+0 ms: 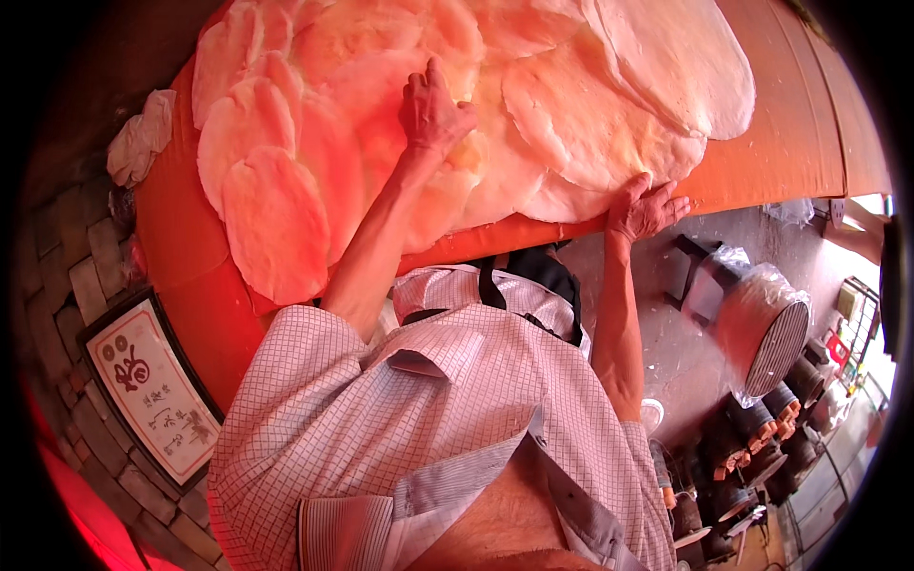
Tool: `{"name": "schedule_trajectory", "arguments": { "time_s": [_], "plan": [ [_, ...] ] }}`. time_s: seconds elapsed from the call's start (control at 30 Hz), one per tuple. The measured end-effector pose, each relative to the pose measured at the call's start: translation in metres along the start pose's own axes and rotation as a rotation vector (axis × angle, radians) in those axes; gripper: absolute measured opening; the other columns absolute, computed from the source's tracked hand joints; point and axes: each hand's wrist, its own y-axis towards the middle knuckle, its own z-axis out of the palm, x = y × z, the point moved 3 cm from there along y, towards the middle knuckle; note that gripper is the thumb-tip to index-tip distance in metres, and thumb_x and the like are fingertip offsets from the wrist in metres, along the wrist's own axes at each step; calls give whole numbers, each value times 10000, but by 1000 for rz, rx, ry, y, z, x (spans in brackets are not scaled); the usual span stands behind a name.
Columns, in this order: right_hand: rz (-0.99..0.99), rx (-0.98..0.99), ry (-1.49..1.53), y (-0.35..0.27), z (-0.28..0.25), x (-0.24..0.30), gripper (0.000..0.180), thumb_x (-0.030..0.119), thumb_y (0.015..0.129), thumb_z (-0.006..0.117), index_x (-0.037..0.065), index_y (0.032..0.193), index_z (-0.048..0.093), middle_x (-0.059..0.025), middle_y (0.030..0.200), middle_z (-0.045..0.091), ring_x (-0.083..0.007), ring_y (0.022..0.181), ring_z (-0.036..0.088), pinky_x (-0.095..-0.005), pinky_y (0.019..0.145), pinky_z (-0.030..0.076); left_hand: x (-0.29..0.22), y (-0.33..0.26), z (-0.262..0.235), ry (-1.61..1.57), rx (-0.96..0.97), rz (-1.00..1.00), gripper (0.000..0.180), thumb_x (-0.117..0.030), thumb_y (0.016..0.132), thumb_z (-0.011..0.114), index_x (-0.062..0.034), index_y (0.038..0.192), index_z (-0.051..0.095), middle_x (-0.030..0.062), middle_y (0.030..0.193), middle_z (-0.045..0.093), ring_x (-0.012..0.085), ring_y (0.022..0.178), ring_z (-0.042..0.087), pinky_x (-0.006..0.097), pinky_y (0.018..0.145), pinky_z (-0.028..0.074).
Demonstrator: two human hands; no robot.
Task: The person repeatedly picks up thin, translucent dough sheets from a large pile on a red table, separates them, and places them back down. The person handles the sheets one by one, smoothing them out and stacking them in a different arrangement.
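Observation:
Several large, thin, round flatbreads [276,224] lie spread and overlapping on an orange cloth-covered table [781,105], tinted reddish by the light. My left hand [436,112] rests on the breads near the middle, fingers bent and thumb held apart. Its fingertips are partly hidden, and I make out nothing held. At the table's near edge, my right hand [647,207] has its fingers spread. Its thumb side touches the rim of a flatbread [609,124] on the right.
A framed sheet with dark writing [152,390] leans at the left on brick paving [143,495]. Crumpled white cloth [141,138] sits beside the table's left end. To the right stand a plastic-wrapped round ribbed object [776,347] and several dark cylinders [752,419] on the floor.

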Motion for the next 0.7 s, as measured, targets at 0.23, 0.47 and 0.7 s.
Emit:
{"name": "schedule_trajectory", "arguments": {
  "time_s": [0.23, 0.47, 0.7],
  "plan": [
    [3, 7, 12, 0, 3, -2, 659, 447, 880, 530, -20, 1341, 467, -356, 1440, 275, -441, 1393, 198, -477, 1145, 150, 66, -11, -23, -1035, 294, -418, 385, -31, 708, 561, 33, 1087, 553, 102, 927, 630, 174, 770, 636, 308, 660, 534],
    [4, -5, 27, 1, 0, -1, 647, 433, 880, 528, -29, 1330, 476, -361, 1437, 275, -442, 1391, 201, -477, 1145, 151, 40, -32, -75, -1132, 365, -258, 283, -11, 736, 557, 32, 1013, 602, 50, 821, 636, 133, 705, 621, 250, 598, 494],
    [-4, -13, 18, 1, -3, 5, 621, 385, 869, 551, -42, 1316, 489, -365, 1435, 276, -454, 1385, 210, -475, 1144, 155, 2, -4, -38, -388, 299, 51, 458, -320, 760, 734, 7, 1057, 611, 87, 798, 626, 180, 696, 610, 303, 657, 499]
  ]
}}
